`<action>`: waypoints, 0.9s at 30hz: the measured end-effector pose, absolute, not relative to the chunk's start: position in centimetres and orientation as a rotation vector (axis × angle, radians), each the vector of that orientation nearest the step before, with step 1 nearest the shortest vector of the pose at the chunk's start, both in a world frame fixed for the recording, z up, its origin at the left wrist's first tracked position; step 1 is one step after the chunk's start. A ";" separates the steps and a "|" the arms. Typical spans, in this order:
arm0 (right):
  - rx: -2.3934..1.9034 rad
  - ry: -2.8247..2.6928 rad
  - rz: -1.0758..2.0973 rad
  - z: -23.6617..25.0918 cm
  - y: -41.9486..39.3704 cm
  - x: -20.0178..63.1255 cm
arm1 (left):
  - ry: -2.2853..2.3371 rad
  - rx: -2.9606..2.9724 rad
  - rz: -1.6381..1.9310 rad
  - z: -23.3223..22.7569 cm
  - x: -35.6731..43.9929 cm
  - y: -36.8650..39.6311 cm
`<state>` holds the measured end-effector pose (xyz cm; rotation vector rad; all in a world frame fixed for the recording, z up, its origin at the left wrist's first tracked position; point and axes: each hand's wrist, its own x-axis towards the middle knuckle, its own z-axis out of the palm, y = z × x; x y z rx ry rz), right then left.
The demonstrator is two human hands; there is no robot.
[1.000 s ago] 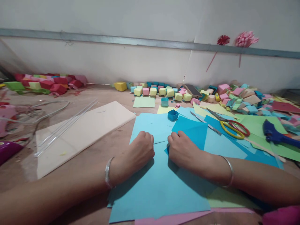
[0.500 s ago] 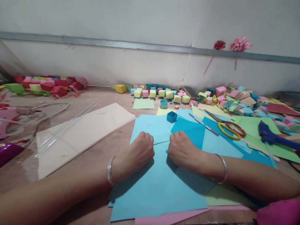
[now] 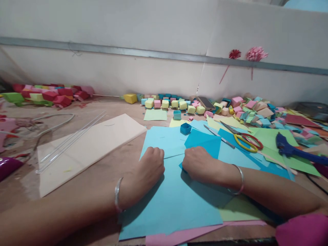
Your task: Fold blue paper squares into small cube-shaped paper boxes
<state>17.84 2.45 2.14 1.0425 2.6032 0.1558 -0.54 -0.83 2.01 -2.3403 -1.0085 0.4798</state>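
Brown tabletop (image 3: 107, 160) runs back to a pale wall; at far left lie clear rods (image 3: 69, 141) on a cream sheet (image 3: 84, 150). Next, the left hand (image 3: 146, 169) is curled into a loose fist, knuckles pressing the light blue paper sheet (image 3: 166, 205); whether it grips anything cannot be told. Just beside it, the right hand (image 3: 201, 164), likewise curled, rests on a darker blue square (image 3: 205, 143). Loose stacked sheets could slide under that pressure, skewing any crease. Scissors (image 3: 243, 138) and a blue glue gun (image 3: 292, 150) lie near the right forearm, which might snag them.
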 end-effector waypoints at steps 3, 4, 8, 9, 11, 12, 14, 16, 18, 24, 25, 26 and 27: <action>1.053 2.606 0.171 2.1 2.3 17.6 | -1.147 -2.299 0.370 1.9 -0.3 -1.2; 1.064 2.608 0.177 2.0 2.2 17.6 | -1.155 -2.282 0.311 1.8 -0.2 -1.1; 1.087 2.646 0.206 1.7 2.1 17.6 | -1.078 -2.373 0.156 1.7 -0.1 -0.4; 1.090 2.654 0.210 1.6 2.1 17.6 | -1.070 -2.413 0.162 1.8 -0.1 -0.2; 1.094 2.654 0.209 1.5 2.1 17.8 | -1.052 -2.469 0.221 2.2 0.0 -0.2; 1.095 2.652 0.207 1.5 2.1 17.8 | -1.040 -2.491 0.274 2.5 0.0 -0.3; 1.092 2.647 0.204 1.4 2.2 18.0 | -1.002 -2.535 0.407 3.1 0.1 -0.8; 1.094 2.647 0.199 1.2 2.3 18.1 | -1.021 -2.528 0.526 3.5 0.2 -1.3; 1.111 2.649 0.198 1.1 2.3 18.1 | -1.060 -2.481 0.590 3.6 0.3 -1.7; 1.099 2.640 0.200 1.1 2.3 17.9 | -1.054 -2.403 0.565 2.5 -0.3 -1.8; 1.092 2.644 0.200 1.1 2.3 17.9 | -1.040 -2.405 0.536 2.4 -0.4 -1.8; 1.089 2.646 0.201 1.1 2.2 17.9 | -1.044 -2.412 0.520 2.3 -0.4 -1.7; 1.091 2.648 0.207 1.0 2.2 17.9 | -1.061 -2.427 0.496 2.2 -0.5 -1.5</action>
